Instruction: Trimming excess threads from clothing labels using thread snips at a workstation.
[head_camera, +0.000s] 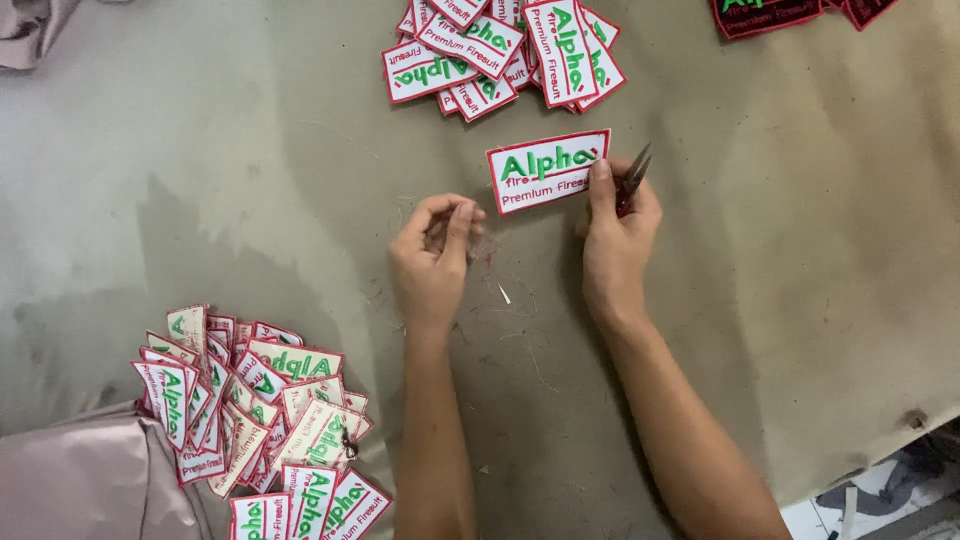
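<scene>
Nearest me, at my left, a heap of white patches with red borders lies on the tabletop. My left hand is curled, fingertips pinched on loose threads. My right hand pinches one patch by its right edge and grips small snips. Beyond lies another patch pile.

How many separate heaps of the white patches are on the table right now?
2. One heap lies at the top, beyond the hands; the other heap lies at lower left, beside pink cloth. A single patch sits apart, pinned by the right hand. More may lie outside the view.
</scene>
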